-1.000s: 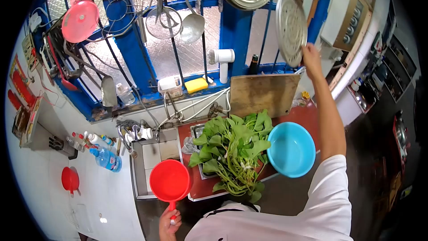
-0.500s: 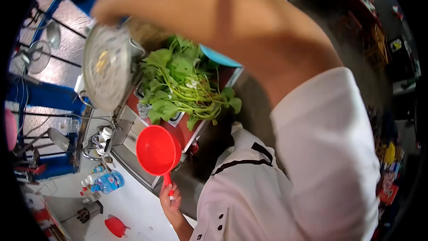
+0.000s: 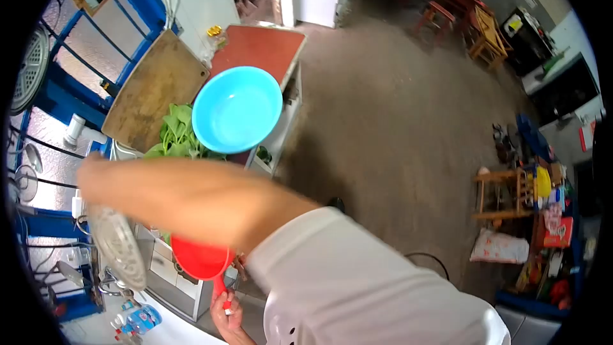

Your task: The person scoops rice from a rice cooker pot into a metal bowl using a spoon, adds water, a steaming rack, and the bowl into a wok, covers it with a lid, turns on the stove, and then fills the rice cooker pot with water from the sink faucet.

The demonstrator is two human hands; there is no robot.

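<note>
My left hand (image 3: 228, 312) is closed round the handle of a red plastic water scoop (image 3: 201, 259), its bowl partly behind my right forearm. At the far left, my right hand (image 3: 93, 176) is smeared by motion, its fingers hard to make out. A round, pale metallic disc with a patterned face (image 3: 117, 246) hangs tilted from it. Past my forearm lie leafy green vegetables (image 3: 175, 133), mostly hidden. A light-blue plastic basin (image 3: 237, 110) sits beside the leaves on the red-topped counter (image 3: 258, 46).
A wooden cutting board (image 3: 153, 89) leans near the blue window bars. Bottles, one of them blue (image 3: 142, 319), stand on the white surface at the lower left. A faucet (image 3: 115, 286) is close to the disc. Wooden stools and a chair (image 3: 488, 37) stand across the floor.
My view has swung, bringing the whole basin, cutting board and floor into sight. My right arm and the disc appear lower and further left, now covering much of the greens. The scoop stays in my left hand.
</note>
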